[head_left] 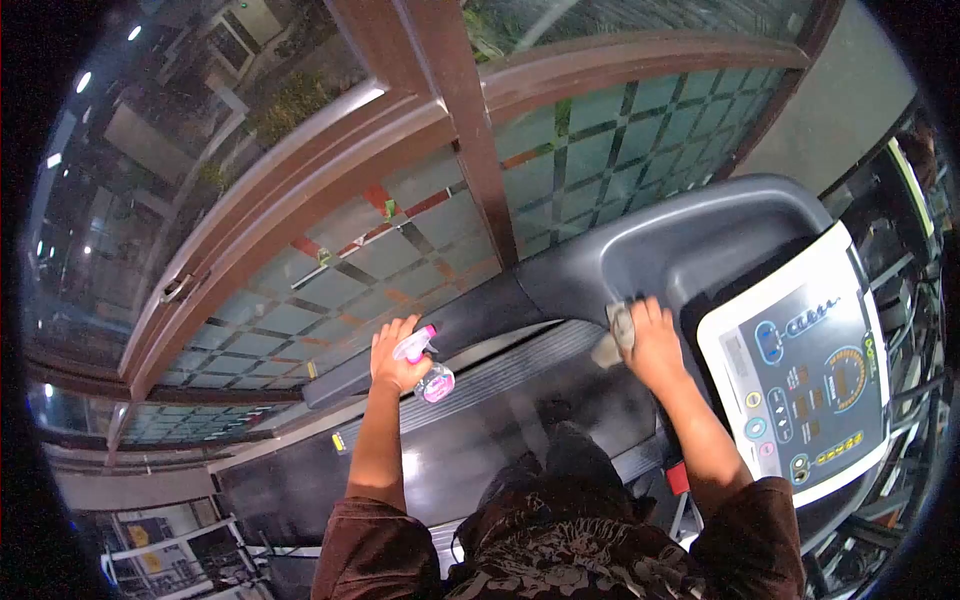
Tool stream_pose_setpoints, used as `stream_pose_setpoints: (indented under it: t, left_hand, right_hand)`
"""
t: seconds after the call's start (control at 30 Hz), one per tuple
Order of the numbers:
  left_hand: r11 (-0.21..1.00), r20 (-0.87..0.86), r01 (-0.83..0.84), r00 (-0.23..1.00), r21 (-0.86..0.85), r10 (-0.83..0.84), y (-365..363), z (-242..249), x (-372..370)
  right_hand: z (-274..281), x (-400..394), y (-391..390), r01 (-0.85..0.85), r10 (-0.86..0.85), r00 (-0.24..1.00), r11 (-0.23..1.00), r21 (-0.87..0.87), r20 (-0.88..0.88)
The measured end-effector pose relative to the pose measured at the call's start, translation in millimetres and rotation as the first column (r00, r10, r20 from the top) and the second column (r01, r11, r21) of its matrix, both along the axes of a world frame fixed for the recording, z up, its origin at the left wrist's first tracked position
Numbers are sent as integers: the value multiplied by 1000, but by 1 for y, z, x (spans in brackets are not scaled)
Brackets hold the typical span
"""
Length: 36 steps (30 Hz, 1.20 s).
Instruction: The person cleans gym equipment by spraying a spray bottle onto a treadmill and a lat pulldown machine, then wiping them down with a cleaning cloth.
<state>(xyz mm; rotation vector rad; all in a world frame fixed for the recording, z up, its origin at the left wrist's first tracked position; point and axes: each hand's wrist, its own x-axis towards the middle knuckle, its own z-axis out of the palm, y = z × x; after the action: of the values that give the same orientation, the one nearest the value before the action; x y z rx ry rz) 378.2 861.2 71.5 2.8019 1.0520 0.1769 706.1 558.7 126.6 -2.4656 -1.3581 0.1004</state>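
My left hand [393, 362] is closed around a clear spray bottle [437, 386] with a white and pink trigger head. Its fingertips reach over the dark treadmill handrail [470, 318]. The bottle tilts out over the running belt, on the thumb side of the hand. Farther right, my right hand [655, 348] presses a crumpled greyish-beige cloth [622, 328] against the rail near its wide moulded end. A loose corner of the cloth hangs below the rail's inner edge. Both arms are stretched forward from brown sleeves.
The treadmill console [800, 375], with its white border and buttons, stands right of my right forearm. Brown-framed windows with checked frosted glass [620, 140] run close behind the handrail. Below lies the black running belt [460, 450]. More gym equipment [905, 270] crowds the right edge.
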Motion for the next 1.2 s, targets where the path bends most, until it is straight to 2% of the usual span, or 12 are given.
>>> stream_pose_setpoints:
  t: [0.07, 0.17, 0.3, 0.4, 0.5, 0.67, 0.8, 0.9, 1.0, 1.03, 1.1, 1.2]
  left_hand:
    - [999, 13, -47, 999, -11, 47, -5, 2, 2]
    - [992, 5, -114, 993, -50, 115, -10, 2, 4]
    - [983, -43, -172, 984, -57, 170, -13, 8, 9]
    - [980, -61, -189, 981, -61, 186, -16, 10, 11]
    - [981, -57, -187, 981, -59, 184, -14, 9, 12]
    - [984, -19, -171, 985, -50, 170, -12, 5, 8]
    - [983, -19, -174, 985, -59, 173, -15, 6, 9]
    - [980, -15, -180, 984, -87, 179, -20, 12, 10]
    - [978, -7, -190, 982, -80, 190, -18, 6, 8]
    - [976, -5, -203, 979, -81, 203, -20, 4, 6]
    - [973, 3, -217, 976, -81, 218, -20, 0, 5]
    - [967, 22, -226, 973, -116, 230, -17, -4, 4]
  right_hand:
    - [12, -4, -13, 4, -15, 996, 992, -124, -88]
    - [44, 8, 3, 138, -177, 918, 982, -131, -355]
    - [29, 39, 46, 74, -49, 996, 917, 391, -73]
    - [13, 17, 54, 39, -53, 998, 929, 369, 28]
    - [-6, 13, 38, 108, -120, 992, 967, 233, 35]
    - [-1, 23, -5, -3, 5, 1000, 997, -83, 25]
    - [38, 24, -21, 28, -106, 959, 959, -284, -263]
    - [58, 35, 3, 155, -108, 933, 982, 111, -343]
    - [32, 40, 39, 103, -84, 994, 933, 345, -67]
    - [3, 39, 43, 60, -58, 998, 948, 313, -17]
    - [-14, 21, 43, 173, -139, 982, 937, 304, -129]
    - [-7, 28, 18, 12, 1, 996, 989, 146, -90]
